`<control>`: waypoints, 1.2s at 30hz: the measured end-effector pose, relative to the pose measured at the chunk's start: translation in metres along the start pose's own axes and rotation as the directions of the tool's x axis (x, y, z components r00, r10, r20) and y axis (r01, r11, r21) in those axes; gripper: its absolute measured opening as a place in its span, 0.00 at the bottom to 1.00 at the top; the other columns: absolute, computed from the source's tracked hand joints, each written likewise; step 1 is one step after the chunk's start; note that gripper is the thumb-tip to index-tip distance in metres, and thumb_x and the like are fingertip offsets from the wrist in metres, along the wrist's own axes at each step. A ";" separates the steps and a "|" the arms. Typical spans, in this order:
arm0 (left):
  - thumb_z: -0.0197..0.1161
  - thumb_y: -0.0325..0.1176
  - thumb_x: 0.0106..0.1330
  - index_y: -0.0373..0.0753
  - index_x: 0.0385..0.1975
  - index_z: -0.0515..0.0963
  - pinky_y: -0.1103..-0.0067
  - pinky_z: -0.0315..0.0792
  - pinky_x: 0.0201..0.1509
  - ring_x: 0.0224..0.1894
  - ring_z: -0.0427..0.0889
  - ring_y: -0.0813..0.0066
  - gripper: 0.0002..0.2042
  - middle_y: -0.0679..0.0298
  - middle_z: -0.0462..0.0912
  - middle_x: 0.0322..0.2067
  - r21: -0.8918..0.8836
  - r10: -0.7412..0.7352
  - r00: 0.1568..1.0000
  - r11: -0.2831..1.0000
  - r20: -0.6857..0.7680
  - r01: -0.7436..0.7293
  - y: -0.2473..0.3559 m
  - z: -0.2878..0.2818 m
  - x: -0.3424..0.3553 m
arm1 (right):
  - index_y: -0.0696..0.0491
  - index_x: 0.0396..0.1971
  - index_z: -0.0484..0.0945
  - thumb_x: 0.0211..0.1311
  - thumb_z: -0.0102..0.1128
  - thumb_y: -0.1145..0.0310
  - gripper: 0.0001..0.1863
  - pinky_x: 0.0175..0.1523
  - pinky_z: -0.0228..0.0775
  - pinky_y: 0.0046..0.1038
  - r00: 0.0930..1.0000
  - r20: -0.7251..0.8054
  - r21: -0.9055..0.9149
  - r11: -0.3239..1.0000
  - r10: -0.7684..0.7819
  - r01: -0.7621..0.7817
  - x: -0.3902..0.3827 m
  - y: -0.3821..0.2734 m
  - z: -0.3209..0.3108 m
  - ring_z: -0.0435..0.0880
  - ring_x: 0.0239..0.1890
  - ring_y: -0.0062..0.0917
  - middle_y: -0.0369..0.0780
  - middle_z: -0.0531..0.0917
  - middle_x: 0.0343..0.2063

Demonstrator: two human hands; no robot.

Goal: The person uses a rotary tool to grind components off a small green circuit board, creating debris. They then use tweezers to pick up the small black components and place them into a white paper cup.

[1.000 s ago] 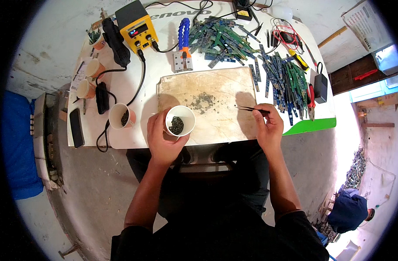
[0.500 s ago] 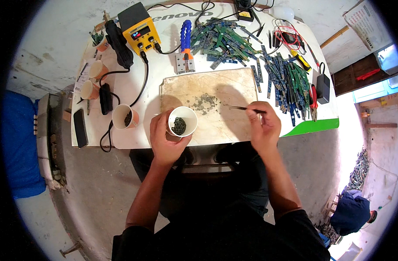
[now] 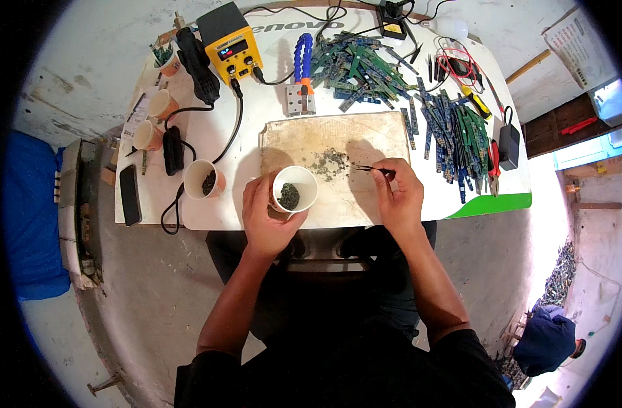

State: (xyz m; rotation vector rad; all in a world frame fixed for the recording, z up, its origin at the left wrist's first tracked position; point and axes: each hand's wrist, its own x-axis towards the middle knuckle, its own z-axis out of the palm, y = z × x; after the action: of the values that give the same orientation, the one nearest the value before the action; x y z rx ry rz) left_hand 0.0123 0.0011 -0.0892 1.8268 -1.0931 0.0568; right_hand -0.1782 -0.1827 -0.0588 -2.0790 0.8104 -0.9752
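My left hand [image 3: 270, 221] is wrapped round a white paper cup [image 3: 306, 178], tilted so its mouth shows. Small dark chips [image 3: 288, 196] lie at the bottom of that cup. Between the thumb and fingers of my right hand [image 3: 400, 197] is a pair of dark tweezers [image 3: 372, 168], tips pointing left. Those tips hover over or touch the right side of a pile of small grey chips [image 3: 330, 164]; which, I cannot tell. The chips are scattered on a worn tan board [image 3: 283, 139] in front of me.
Left stand a second cup of dark bits [image 3: 202, 179], more paper cups [image 3: 148, 135], a phone [image 3: 129, 195] and a yellow soldering station [image 3: 227, 44]. Behind the board is a metal clamp [image 3: 300, 100]. Circuit strips [image 3: 454, 136] and red-handled pliers [image 3: 494, 166] lie right. A person [image 3: 545, 340] sits far right.
My right hand has moved left with the tweezers, bringing their tips to the chip pile. The cup in my left hand has shifted slightly right. The whole view has shifted a little.
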 end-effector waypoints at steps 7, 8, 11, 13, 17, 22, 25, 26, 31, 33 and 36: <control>0.84 0.28 0.46 0.37 0.63 0.80 0.65 0.79 0.58 0.57 0.82 0.53 0.37 0.54 0.84 0.54 0.001 0.007 1.000 1.000 -0.003 -0.007 0.001 -0.001 0.001 | 0.59 0.44 0.83 0.72 0.69 0.80 0.05 0.45 0.75 0.23 0.998 -0.056 0.013 1.000 -0.007 0.008 -0.002 0.006 0.004 0.82 0.37 0.23 0.41 0.87 0.38; 0.84 0.28 0.46 0.37 0.62 0.80 0.65 0.79 0.58 0.57 0.82 0.53 0.37 0.54 0.84 0.54 -0.003 0.007 1.000 1.000 -0.007 -0.007 0.002 -0.002 0.001 | 0.59 0.44 0.83 0.72 0.69 0.80 0.05 0.45 0.75 0.23 0.998 -0.065 0.005 1.000 -0.020 0.020 -0.002 0.007 0.004 0.82 0.37 0.23 0.41 0.87 0.38; 0.84 0.28 0.46 0.37 0.62 0.81 0.64 0.79 0.59 0.57 0.82 0.53 0.37 0.54 0.84 0.54 -0.003 0.010 1.000 1.000 -0.011 -0.011 0.003 -0.002 0.002 | 0.59 0.44 0.83 0.71 0.69 0.80 0.06 0.46 0.75 0.24 0.998 -0.061 0.003 1.000 -0.030 0.031 -0.002 0.009 0.002 0.82 0.37 0.23 0.41 0.87 0.38; 0.84 0.28 0.46 0.37 0.62 0.81 0.64 0.79 0.59 0.57 0.82 0.53 0.37 0.54 0.84 0.54 0.015 0.016 1.000 1.000 -0.008 -0.016 0.002 -0.002 0.001 | 0.59 0.44 0.83 0.71 0.69 0.80 0.06 0.46 0.75 0.24 0.998 -0.062 0.017 1.000 -0.015 0.016 -0.002 0.009 0.002 0.82 0.37 0.23 0.40 0.87 0.38; 0.84 0.29 0.47 0.37 0.62 0.81 0.63 0.78 0.60 0.57 0.82 0.52 0.37 0.54 0.84 0.54 -0.013 -0.003 1.000 1.000 -0.009 0.003 0.003 -0.002 0.001 | 0.58 0.44 0.83 0.71 0.69 0.80 0.06 0.46 0.75 0.24 0.999 -0.054 0.001 1.000 -0.008 0.008 0.000 0.008 0.002 0.82 0.37 0.23 0.40 0.87 0.38; 0.84 0.29 0.47 0.37 0.62 0.81 0.63 0.78 0.60 0.57 0.82 0.52 0.37 0.54 0.84 0.54 -0.008 0.019 1.000 1.000 -0.017 -0.019 0.002 -0.001 0.001 | 0.57 0.44 0.82 0.71 0.68 0.79 0.06 0.44 0.80 0.32 0.997 -0.044 -0.048 0.997 -0.056 0.054 0.001 0.009 0.000 0.88 0.37 0.38 0.46 0.87 0.39; 0.84 0.29 0.46 0.37 0.62 0.80 0.64 0.78 0.60 0.57 0.82 0.52 0.37 0.54 0.84 0.54 -0.006 0.027 1.000 1.000 -0.009 -0.027 0.001 -0.001 0.002 | 0.58 0.44 0.83 0.71 0.69 0.80 0.06 0.45 0.78 0.28 0.997 -0.052 -0.044 0.997 -0.060 0.057 -0.001 0.009 0.001 0.86 0.38 0.30 0.43 0.87 0.39; 0.84 0.29 0.47 0.37 0.63 0.80 0.64 0.78 0.60 0.57 0.82 0.51 0.37 0.53 0.83 0.54 -0.005 0.023 1.000 1.000 -0.003 -0.023 0.001 -0.001 0.002 | 0.58 0.44 0.83 0.71 0.69 0.80 0.05 0.46 0.77 0.25 0.997 -0.056 -0.039 0.998 -0.056 0.054 -0.001 0.008 0.001 0.85 0.38 0.26 0.42 0.87 0.39; 0.85 0.29 0.51 0.36 0.63 0.78 0.63 0.77 0.62 0.59 0.81 0.52 0.36 0.52 0.81 0.56 -0.038 -0.054 0.998 0.998 0.034 0.055 0.005 -0.006 0.003 | 0.58 0.43 0.83 0.71 0.69 0.80 0.05 0.46 0.77 0.25 0.996 -0.071 -0.038 0.998 -0.053 0.050 -0.001 0.010 0.002 0.85 0.38 0.26 0.42 0.87 0.39; 0.85 0.29 0.53 0.35 0.63 0.77 0.64 0.77 0.62 0.58 0.82 0.52 0.35 0.51 0.80 0.57 -0.166 -0.173 0.980 0.968 0.100 0.188 -0.004 -0.005 0.001 | 0.58 0.43 0.83 0.71 0.69 0.80 0.05 0.46 0.77 0.25 0.996 -0.075 -0.032 0.999 -0.047 0.044 -0.001 0.010 0.002 0.85 0.38 0.26 0.42 0.87 0.39; 0.84 0.28 0.55 0.35 0.62 0.76 0.64 0.78 0.62 0.58 0.83 0.53 0.34 0.51 0.79 0.58 -0.248 -0.240 0.952 0.926 0.191 0.283 -0.011 -0.013 0.006 | 0.58 0.44 0.83 0.71 0.69 0.80 0.05 0.46 0.77 0.25 0.996 -0.076 -0.032 0.999 -0.040 0.038 -0.001 0.010 0.002 0.85 0.37 0.25 0.42 0.87 0.38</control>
State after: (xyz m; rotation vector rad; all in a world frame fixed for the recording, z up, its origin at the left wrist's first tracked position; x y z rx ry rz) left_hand 0.0289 0.0083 -0.0872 1.7295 -0.9023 -0.3864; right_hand -0.1792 -0.1872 -0.0676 -2.1015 0.8311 -1.0756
